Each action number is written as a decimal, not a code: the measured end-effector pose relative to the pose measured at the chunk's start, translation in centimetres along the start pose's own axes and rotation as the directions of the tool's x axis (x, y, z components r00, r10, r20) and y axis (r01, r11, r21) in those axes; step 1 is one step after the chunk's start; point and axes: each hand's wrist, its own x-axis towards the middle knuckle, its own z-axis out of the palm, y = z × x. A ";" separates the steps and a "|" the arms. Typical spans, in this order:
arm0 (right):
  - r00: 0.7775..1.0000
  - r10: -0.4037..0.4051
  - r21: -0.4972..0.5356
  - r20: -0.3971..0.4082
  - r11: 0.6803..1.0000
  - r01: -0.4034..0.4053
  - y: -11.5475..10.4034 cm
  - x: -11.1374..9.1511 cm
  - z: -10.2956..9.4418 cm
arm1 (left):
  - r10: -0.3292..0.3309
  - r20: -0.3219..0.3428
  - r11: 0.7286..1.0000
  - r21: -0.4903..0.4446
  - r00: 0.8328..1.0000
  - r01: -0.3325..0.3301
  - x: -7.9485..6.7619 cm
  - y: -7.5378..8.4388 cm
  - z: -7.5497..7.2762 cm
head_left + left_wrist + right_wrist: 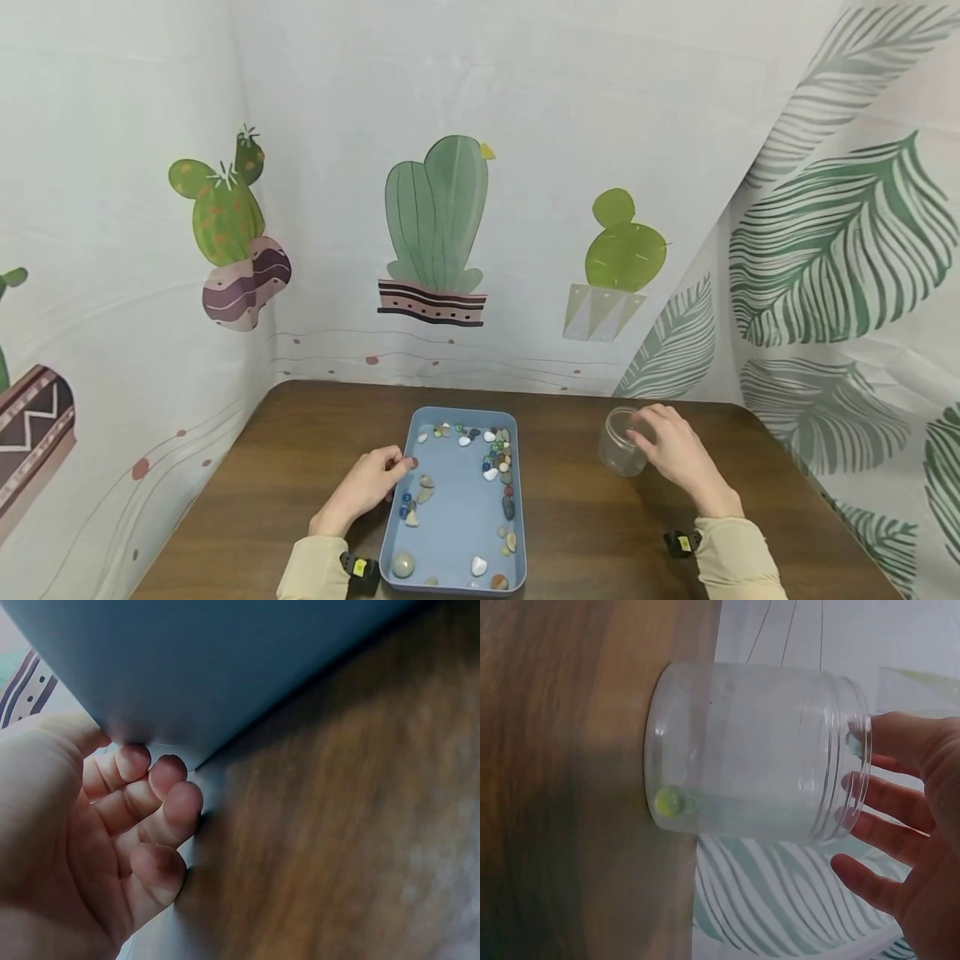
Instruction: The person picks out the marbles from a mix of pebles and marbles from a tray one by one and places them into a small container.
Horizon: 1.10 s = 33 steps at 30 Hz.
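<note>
My left hand (367,483) grips the left rim of a blue tray (450,533), with several curled fingers (184,806) against its outer wall. Stones, shells and glass marbles lie scattered in the tray, including a large round pale stone (402,564) in its near left corner. On the right, a clear plastic jar (742,750) stands upright on the table, lidless. My right hand (675,450) is at its mouth, thumb and fingertips reaching into the opening. They pinch a small pale-green glass marble (853,742), partly hidden by the thumb. One yellow-green marble (670,801) lies at the jar's bottom.
The brown wooden table (570,517) extends between the tray and the jar. Behind it hangs a white cloth (322,250) printed with cacti and leaves. Along the tray's right side runs a row of dark stones (508,507) and marbles.
</note>
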 end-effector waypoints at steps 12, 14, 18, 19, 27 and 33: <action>0.997 0.070 0.035 0.025 0.997 -0.071 0.4 -0.4 0.3 | -0.005 0.003 1.000 0.010 1.000 0.005 0.0 0.0 -0.1; 0.997 0.070 0.030 0.028 0.997 -0.071 0.2 -0.4 0.2 | -0.005 -0.004 1.000 0.013 1.000 0.005 0.0 0.1 -0.1; 0.998 0.062 0.016 0.016 0.998 -0.062 -0.2 -0.4 0.0 | 0.005 -0.004 1.000 0.008 1.000 -0.005 0.2 0.3 -0.1; 0.998 0.057 0.013 0.008 0.998 -0.057 -0.4 -0.3 -0.1 | 0.005 -0.004 1.000 0.007 1.000 -0.005 0.2 0.3 -0.1; 0.998 -0.041 0.047 -0.054 0.998 0.044 -3.3 1.2 -0.4 | -0.012 -0.009 1.000 0.015 1.000 0.012 0.2 -0.1 0.1; 0.987 -0.163 0.181 0.010 0.971 0.158 -7.2 1.4 1.8 | -0.021 -0.012 1.000 0.020 1.000 0.022 0.1 -0.3 0.1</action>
